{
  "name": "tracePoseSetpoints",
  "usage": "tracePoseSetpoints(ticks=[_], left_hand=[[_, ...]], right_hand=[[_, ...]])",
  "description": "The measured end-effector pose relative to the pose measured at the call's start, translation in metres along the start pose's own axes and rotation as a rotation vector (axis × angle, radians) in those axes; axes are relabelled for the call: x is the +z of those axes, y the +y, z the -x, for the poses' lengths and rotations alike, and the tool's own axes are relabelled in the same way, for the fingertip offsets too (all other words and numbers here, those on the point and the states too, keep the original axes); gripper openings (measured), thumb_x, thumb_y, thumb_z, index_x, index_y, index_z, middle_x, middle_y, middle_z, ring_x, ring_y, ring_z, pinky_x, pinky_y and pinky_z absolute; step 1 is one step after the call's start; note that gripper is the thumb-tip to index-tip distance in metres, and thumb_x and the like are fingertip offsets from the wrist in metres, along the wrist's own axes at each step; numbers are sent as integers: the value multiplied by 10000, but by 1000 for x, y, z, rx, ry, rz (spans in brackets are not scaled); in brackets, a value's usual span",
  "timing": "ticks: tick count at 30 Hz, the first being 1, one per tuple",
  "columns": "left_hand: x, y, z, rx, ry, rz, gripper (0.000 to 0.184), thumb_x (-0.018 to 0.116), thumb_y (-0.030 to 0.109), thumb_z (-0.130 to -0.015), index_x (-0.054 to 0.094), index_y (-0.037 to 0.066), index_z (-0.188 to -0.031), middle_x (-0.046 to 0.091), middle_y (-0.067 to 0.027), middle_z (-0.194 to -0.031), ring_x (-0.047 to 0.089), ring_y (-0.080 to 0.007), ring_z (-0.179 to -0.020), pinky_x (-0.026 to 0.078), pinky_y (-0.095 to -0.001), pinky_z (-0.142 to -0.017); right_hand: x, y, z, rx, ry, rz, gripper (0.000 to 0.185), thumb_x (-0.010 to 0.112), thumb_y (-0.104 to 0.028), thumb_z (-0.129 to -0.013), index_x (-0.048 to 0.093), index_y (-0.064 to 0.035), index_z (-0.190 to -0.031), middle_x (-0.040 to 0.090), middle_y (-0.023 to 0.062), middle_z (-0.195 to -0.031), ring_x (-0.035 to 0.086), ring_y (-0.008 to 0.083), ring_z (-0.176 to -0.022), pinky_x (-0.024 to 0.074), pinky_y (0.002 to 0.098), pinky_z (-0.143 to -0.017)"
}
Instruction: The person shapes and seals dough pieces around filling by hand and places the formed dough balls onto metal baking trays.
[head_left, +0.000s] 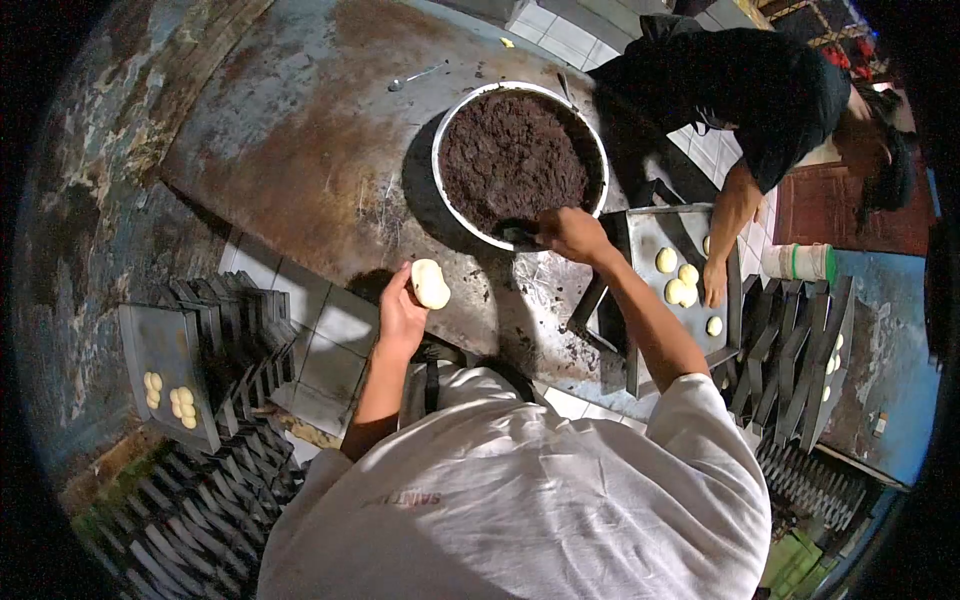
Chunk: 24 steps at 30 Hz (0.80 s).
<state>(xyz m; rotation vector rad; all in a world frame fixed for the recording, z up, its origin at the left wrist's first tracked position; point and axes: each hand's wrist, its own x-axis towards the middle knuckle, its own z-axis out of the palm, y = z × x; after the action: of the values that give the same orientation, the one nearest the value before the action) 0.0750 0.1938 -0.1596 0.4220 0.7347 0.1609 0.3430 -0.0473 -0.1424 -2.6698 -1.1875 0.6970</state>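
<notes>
My left hand [402, 308] holds a pale, flattened piece of dough [430, 284] above the table's near edge, with its fingers curled behind it. My right hand [572, 236] is closed at the near right rim of a big white bowl [436, 165]. Dark brown crumbly filling [515, 160] heaps up inside the bowl. From my right fist a dark tool [518, 233] reaches into the filling; its far end is partly buried, so its exact kind is unclear.
On the right, a co-worker's hand [714, 283] touches a metal tray [645, 225] of dough balls [677, 292]. A spoon [398, 84] lies on the stained table [290, 110]. Trays stand stacked at left [165, 340] and right [790, 340]. A white-and-green tub [800, 262] stands beyond.
</notes>
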Motion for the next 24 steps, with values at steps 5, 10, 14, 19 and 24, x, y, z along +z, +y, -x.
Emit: tracePoseSetpoints(ticks=[5,10,14,19,24], left_hand=[[52,-32,9,-22,-86,-18,308,580,306,-1011,643,60,-1185,686,-59,-1135,657,-197,-1067,518,-395,-960],[103,-102,30,-267,-301,174,282,548,273,-1039,606,66,-1222,657,-89,-1207,622,-246,-1149,487,-437,-1040],[117,-154,58,-287,-288,134,302,510,299,-1060,602,55,-1213,653,-94,-1190,615,-244,-1134,467,-433,-1038],[141,-191,98,-279,-312,30,442,530,447,-1034,588,55,-1230,645,-95,-1201,608,-252,-1147,463,-459,-1039],[145,-233,119,-388,-376,17,639,496,607,-996,572,35,-1270,629,-134,-1250,594,-282,-1183,436,-475,-1072]], right_hand=[[-48,-41,86,12,-183,-1172,231,709,-187,-963,599,-79,-791,501,-70,-649,424,37,-612,330,244,-554],[24,-55,158,69,118,-1419,145,761,-80,-878,617,-72,-871,622,-43,-887,565,79,-874,469,278,-800],[82,-48,235,271,368,-1433,122,770,-57,-863,654,-39,-897,645,-3,-873,572,101,-858,474,279,-796],[214,14,332,409,555,-1362,134,726,-130,-911,648,-38,-851,640,5,-805,550,100,-742,466,287,-701],[241,38,351,588,612,-520,157,600,-149,-962,650,-14,-1023,691,211,-903,669,400,-841,515,488,-747]])
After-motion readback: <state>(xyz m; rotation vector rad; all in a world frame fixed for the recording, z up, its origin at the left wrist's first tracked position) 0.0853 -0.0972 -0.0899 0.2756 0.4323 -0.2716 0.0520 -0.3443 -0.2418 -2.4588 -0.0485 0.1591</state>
